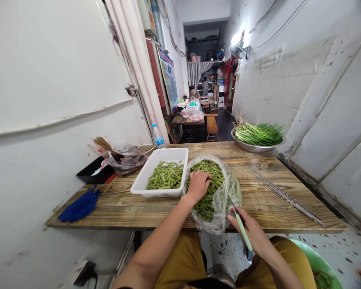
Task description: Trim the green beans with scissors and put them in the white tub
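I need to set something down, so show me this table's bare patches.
The table shows bare wood between the bag of pods and the skewers, and between the blue cloth and white tub. Crowded: between tub and pods, and around the black box and plastic bag.

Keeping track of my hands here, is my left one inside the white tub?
No, your left hand is among the green pods in the clear plastic bag beside the white tub.

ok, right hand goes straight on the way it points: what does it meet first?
Probably the right side of the clear plastic bag of green pods; the green-handled tool in the right hand leads. Any gap is unclear from one view.
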A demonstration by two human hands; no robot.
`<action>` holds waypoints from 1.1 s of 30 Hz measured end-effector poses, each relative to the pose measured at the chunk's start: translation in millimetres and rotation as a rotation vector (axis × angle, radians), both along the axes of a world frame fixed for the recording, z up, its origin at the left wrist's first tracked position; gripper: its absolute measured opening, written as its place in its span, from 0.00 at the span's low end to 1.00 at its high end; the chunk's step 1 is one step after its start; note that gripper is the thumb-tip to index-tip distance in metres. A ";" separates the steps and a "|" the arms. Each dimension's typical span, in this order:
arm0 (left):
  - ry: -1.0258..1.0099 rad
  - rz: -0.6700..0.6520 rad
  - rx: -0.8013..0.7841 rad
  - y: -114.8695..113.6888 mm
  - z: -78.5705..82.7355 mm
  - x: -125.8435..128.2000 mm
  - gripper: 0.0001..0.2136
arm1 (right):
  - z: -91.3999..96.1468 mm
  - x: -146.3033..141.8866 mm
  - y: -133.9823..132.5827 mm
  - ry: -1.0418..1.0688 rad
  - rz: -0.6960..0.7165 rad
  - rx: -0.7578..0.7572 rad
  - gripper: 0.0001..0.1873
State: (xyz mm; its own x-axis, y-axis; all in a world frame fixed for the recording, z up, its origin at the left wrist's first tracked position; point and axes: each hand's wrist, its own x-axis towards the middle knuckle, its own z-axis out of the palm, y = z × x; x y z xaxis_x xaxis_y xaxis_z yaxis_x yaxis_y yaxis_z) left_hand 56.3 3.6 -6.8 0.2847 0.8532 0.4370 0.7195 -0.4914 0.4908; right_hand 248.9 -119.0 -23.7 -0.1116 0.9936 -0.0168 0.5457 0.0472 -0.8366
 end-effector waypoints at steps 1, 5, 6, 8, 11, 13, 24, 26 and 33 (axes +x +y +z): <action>-0.105 -0.010 -0.068 -3.1 0.5 -1.5 0.06 | 0.1 -0.8 0.8 -0.002 0.004 -0.002 0.18; -0.469 -0.076 -0.382 -19.4 -2.1 -1.5 0.10 | 2.4 -7.0 4.7 0.024 0.033 -0.006 0.20; -0.525 -0.089 -0.443 -23.5 -2.7 -0.7 0.11 | 3.4 -8.7 5.6 0.038 0.037 -0.006 0.20; -0.607 -0.096 -0.528 -31.0 -2.4 0.8 0.12 | 5.3 -11.6 6.7 0.065 0.039 -0.004 0.21; -0.679 -0.083 -0.589 -40.1 0.5 2.9 0.12 | 7.4 -14.8 7.1 0.099 0.036 0.002 0.22; -0.728 -0.074 -0.613 -44.9 1.6 4.2 0.12 | 7.7 -16.7 6.8 0.123 0.036 -0.003 0.22; -1.001 0.119 -0.505 -44.8 -12.3 -3.3 0.08 | -2.9 -16.8 8.1 0.072 0.102 -0.003 0.20; -0.969 0.109 -0.518 -45.6 -10.7 -6.0 0.08 | -1.8 -16.2 7.1 0.045 0.132 -0.011 0.23; -1.092 -0.007 -0.637 -52.8 -6.8 -8.4 0.08 | 2.3 -19.2 4.1 -0.006 0.130 -0.014 0.31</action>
